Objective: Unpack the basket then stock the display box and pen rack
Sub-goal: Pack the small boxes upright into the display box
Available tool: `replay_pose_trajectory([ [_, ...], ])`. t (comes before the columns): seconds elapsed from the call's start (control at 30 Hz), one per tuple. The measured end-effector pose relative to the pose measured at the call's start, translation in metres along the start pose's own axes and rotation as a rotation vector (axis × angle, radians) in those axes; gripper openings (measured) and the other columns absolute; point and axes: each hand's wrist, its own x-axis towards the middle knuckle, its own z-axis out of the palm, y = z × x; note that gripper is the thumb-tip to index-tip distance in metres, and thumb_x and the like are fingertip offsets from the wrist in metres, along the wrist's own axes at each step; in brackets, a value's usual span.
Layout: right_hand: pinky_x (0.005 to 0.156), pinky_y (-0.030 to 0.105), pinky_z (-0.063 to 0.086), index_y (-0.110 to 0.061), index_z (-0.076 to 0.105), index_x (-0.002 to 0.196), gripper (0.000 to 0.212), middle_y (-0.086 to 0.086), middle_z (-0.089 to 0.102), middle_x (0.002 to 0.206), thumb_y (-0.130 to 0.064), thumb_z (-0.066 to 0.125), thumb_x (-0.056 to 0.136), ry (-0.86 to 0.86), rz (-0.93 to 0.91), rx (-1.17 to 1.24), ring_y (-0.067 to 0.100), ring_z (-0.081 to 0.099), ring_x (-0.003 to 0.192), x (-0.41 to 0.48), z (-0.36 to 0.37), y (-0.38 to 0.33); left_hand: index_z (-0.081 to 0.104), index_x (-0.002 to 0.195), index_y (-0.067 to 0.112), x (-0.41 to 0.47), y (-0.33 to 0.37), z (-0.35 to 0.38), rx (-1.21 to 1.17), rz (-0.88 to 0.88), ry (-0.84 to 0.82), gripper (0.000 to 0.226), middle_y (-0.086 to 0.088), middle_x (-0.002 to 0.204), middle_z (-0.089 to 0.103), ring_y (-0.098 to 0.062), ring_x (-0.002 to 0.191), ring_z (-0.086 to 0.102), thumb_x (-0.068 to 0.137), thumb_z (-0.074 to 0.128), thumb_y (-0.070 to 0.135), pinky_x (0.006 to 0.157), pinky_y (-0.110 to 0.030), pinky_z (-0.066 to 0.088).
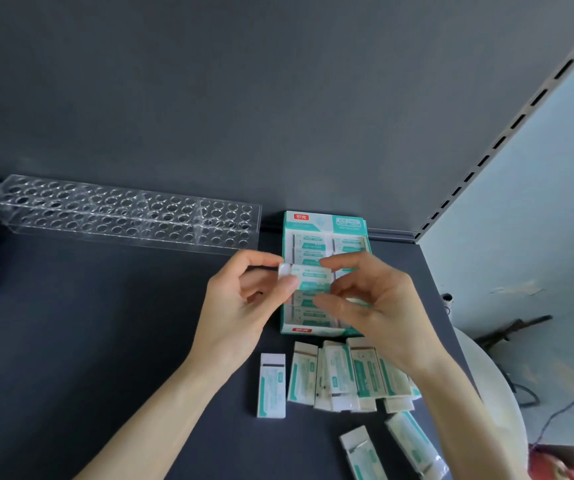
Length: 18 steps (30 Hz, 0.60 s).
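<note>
1. Hands pinch one wrapped eraser [308, 276] between them, left hand [244, 306] at its left end, right hand [368, 299] at its right.
2. Display box [290, 237] lies beneath, at the desk's [105, 341] far edge.
3. Loose erasers [341, 375] lie nearer.
4. Clear pen rack [122, 213] stands far left.

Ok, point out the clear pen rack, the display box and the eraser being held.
pen rack [122, 214], head view, on its holed top face.
display box [308, 221], head view, on its back header panel.
eraser [309, 273], head view, on its sleeve between both hands.
</note>
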Motion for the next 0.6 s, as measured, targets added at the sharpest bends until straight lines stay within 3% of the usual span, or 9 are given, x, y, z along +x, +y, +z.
replay_pose_trajectory([
  [0.1,0.072,0.016,0.051,-0.023,0.066,0.094,0.03,-0.01,0.063,0.091,-0.003,0.076,0.074,0.043,-0.089,-0.225,0.009,0.064,0.07,0.001,-0.003,0.004,0.063,0.095,0.027,-0.001,-0.005,0.001,0.227,0.021,-0.004,0.026,0.014,0.09,0.072,0.0,0.073,0.058,0.074,0.069,0.041,0.064,-0.014,0.041],
  [0.23,0.07,0.005,0.044,-0.011,0.069,0.103,0.026,-0.019,0.057,0.086,-0.007,0.073,0.078,0.107,-0.149,-0.5,0.001,0.059,0.071,0.008,-0.022,0.012,0.049,0.125,0.039,-0.004,-0.01,-0.001,0.442,-0.028,-0.051,0.07,0.031,0.121,0.047,0.01,0.114,0.043,0.063,0.064,0.067,0.089,-0.009,0.034],
  [0.3,0.072,0.009,0.043,-0.01,0.07,0.104,0.026,-0.015,0.057,0.085,-0.01,0.073,0.079,0.143,-0.131,-0.622,0.004,0.056,0.073,0.012,-0.034,0.016,0.034,0.139,0.042,-0.005,-0.01,-0.001,0.501,-0.065,-0.132,0.092,0.039,0.134,0.031,0.013,0.128,0.029,0.059,0.066,0.074,0.104,-0.015,0.026],
  [0.37,0.079,0.02,0.042,-0.01,0.069,0.107,0.027,-0.006,0.06,0.095,-0.013,0.072,0.08,0.125,-0.1,-0.732,0.014,0.055,0.087,0.015,-0.041,0.02,0.025,0.145,0.041,-0.005,-0.01,0.0,0.58,-0.069,-0.199,0.1,0.034,0.144,0.025,0.004,0.137,0.022,0.059,0.068,0.07,0.115,-0.03,0.021],
  [0.47,0.089,0.026,0.036,-0.01,0.068,0.109,0.028,0.002,0.058,0.109,-0.015,0.071,0.082,0.063,-0.08,-0.851,0.023,0.048,0.107,0.019,-0.043,0.025,0.023,0.149,0.036,-0.003,-0.011,0.0,0.616,-0.067,-0.219,0.1,0.023,0.15,0.03,-0.002,0.14,0.023,0.065,0.073,0.058,0.117,-0.04,0.022],
  [0.6,0.096,0.038,0.036,-0.011,0.067,0.111,0.028,0.004,0.055,0.113,-0.014,0.069,0.083,0.042,-0.073,-0.917,0.027,0.043,0.108,0.024,-0.039,0.025,0.024,0.149,0.036,-0.004,-0.013,-0.001,0.617,-0.06,-0.19,0.099,0.024,0.149,0.031,-0.002,0.14,0.023,0.065,0.074,0.056,0.116,-0.04,0.024],
])
